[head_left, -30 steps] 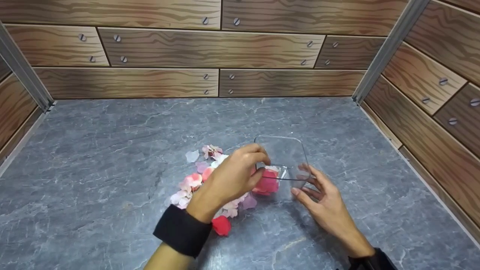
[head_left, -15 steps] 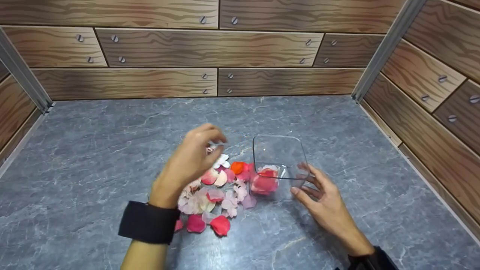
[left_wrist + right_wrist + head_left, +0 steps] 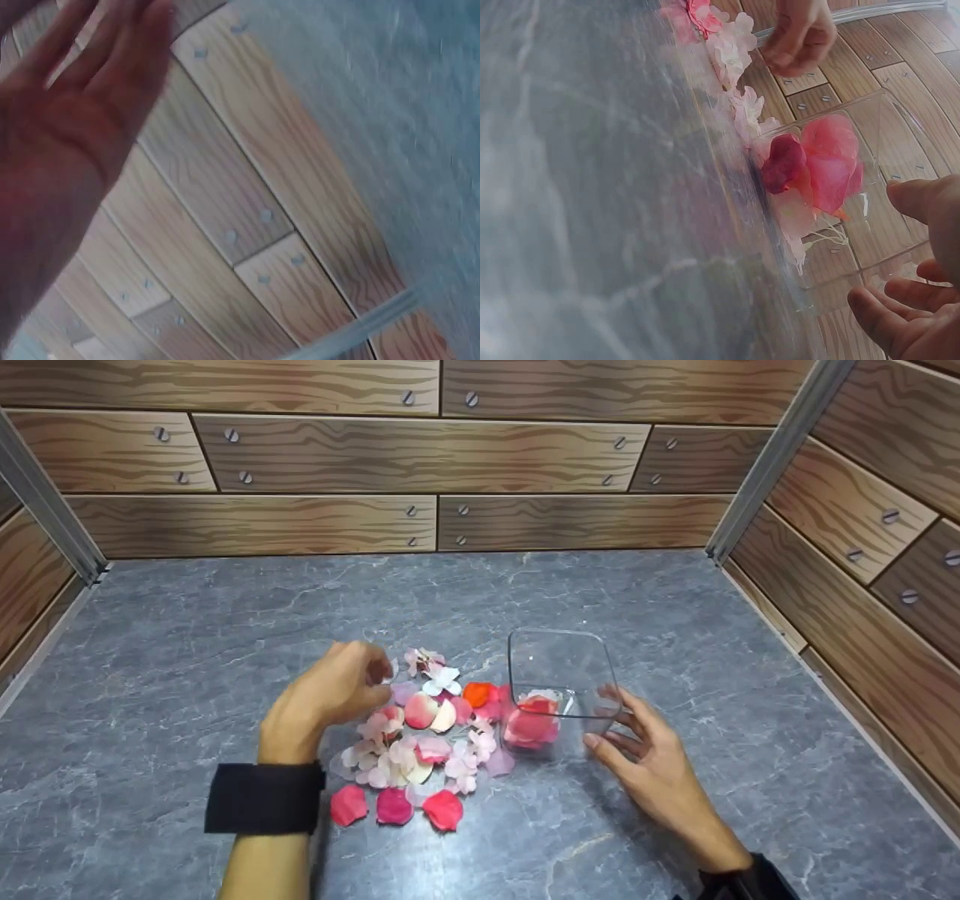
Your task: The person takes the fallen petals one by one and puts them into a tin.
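Note:
A clear square container (image 3: 566, 671) stands on the table with pink and red petals (image 3: 532, 724) inside, by its left wall. My right hand (image 3: 652, 761) holds its right side, thumb at the front and fingers farther back, partly seen through the wall. Left of the container lies a spread of loose artificial petals (image 3: 442, 754) and small blossoms in pink, white, red and orange. Over the far left of this spread is my left hand (image 3: 337, 690), fingers bent downward beside a pale petal (image 3: 394, 667). In the left wrist view the left hand (image 3: 82, 97) shows no object in it.
The grey marbled tabletop (image 3: 225, 622) is bounded by wood-patterned walls (image 3: 420, 457) at the back and sides. Red and dark pink petals (image 3: 394, 806) lie at the near edge of the spread. A white blossom (image 3: 442, 681) lies toward its far side.
My left hand has moved left from the container's rim to the far left of the petals, uncovering much of the spread. The right hand and the container stay in place.

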Demonstrator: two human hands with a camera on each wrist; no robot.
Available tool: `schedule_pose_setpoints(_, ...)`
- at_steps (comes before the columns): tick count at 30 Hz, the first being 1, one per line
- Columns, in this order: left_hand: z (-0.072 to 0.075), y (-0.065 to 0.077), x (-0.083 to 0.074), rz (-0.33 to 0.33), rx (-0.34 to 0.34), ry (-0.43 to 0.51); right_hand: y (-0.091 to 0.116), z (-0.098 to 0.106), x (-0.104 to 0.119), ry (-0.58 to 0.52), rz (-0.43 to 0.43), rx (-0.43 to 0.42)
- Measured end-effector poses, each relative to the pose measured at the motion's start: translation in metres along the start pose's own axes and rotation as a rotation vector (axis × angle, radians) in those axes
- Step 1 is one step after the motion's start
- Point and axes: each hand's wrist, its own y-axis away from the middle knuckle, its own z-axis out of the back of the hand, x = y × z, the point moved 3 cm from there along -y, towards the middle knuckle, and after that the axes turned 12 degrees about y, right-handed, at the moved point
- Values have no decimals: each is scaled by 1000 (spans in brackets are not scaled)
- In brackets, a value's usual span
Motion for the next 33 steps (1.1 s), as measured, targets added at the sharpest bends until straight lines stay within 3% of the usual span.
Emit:
schedule_pose_setpoints(3, 0, 6, 4, 119, 92, -11, 1, -1, 0, 3, 0, 2)
schedule_pose_setpoints(8, -6, 7, 5, 231, 188, -30, 0, -1, -1, 4, 2, 5)
schedule_pose_setpoints(18, -16, 9, 4, 354, 249, -46, 0, -1, 1, 3, 11, -6)
schedule_pose_setpoints(22, -16, 8, 2, 316, 234, -26, -1, -1, 0, 2, 17, -4)
schedule_pose_setpoints(33, -1, 9, -9, 96, 140, 36, 1, 0, 1, 11, 0, -2)
